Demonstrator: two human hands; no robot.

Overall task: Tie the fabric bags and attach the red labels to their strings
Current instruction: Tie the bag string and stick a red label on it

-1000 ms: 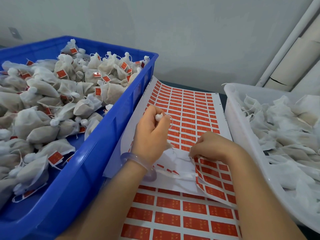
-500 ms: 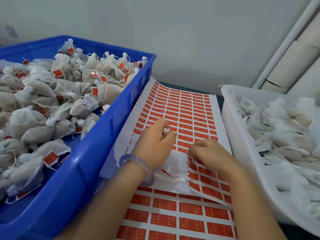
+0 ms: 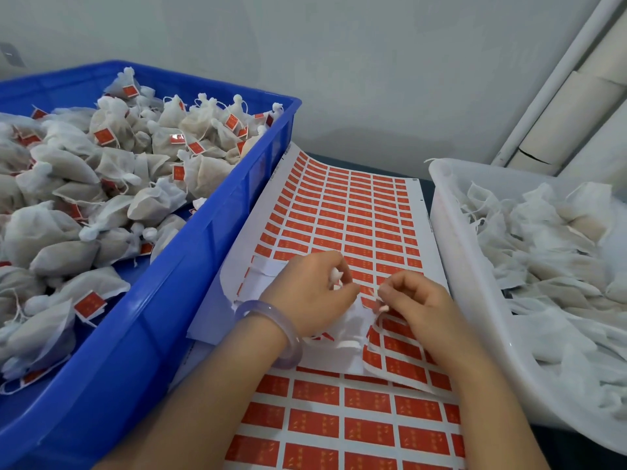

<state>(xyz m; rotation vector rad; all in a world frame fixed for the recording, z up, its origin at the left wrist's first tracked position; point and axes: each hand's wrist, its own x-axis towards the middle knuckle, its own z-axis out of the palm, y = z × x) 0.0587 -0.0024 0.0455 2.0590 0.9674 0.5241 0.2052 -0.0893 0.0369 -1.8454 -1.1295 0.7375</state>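
A white fabric bag point(image 3: 342, 325) lies on the sheet of red labels point(image 3: 353, 215) between the two bins. My left hand point(image 3: 310, 293) grips the bag's gathered top, whose white tip point(image 3: 336, 274) pokes out between the fingers. My right hand point(image 3: 412, 300) is beside it, fingers curled, pinching something small and pale at the sheet's torn edge; I cannot tell whether it is a label or the string. Most of the bag is hidden under both hands.
A blue crate point(image 3: 190, 266) at the left holds several tied bags with red labels. A white bin point(image 3: 454, 252) at the right holds several untied fabric bags. A second label sheet point(image 3: 339, 422) lies nearer to me. A wall and white pipes point(image 3: 556, 83) stand behind.
Both hands have come closer together over the label sheet. My left hand has lowered with the bag's top, and my right hand's fingers have lifted from the sheet's edge.
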